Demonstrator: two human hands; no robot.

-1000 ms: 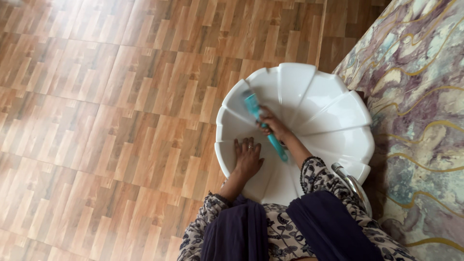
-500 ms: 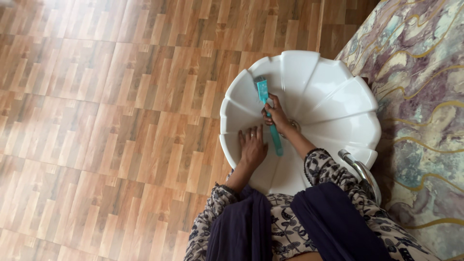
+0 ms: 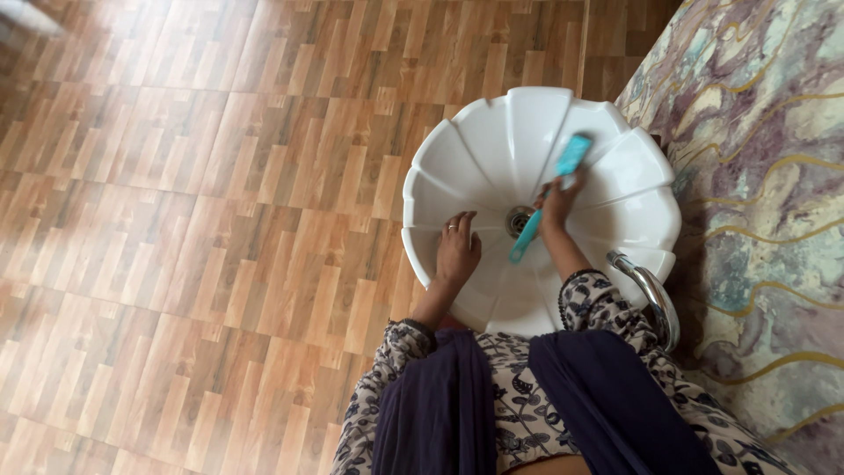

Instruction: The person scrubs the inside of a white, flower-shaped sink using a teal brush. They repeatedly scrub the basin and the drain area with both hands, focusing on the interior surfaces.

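Gripping a teal brush (image 3: 549, 200) mid-handle, the right hand (image 3: 556, 204) has its fingers curled tight, bristle head above them on the white basin (image 3: 475, 141), while left hand (image 3: 457, 251) fingers lie flat, slightly spread, inside the near rim.

Brush (image 3: 552, 199) in basin (image 3: 615, 220); tap (image 3: 646, 295) right; floor (image 3: 176, 220) left.

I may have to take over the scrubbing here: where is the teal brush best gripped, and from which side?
Probably the bare lower handle of the teal brush, coming from the near rim of the white basin. The brush lies slanted, head up on the far right wall and handle end pointing down over the drain. The right hand already wraps the middle; the left hand rests flat beside it.
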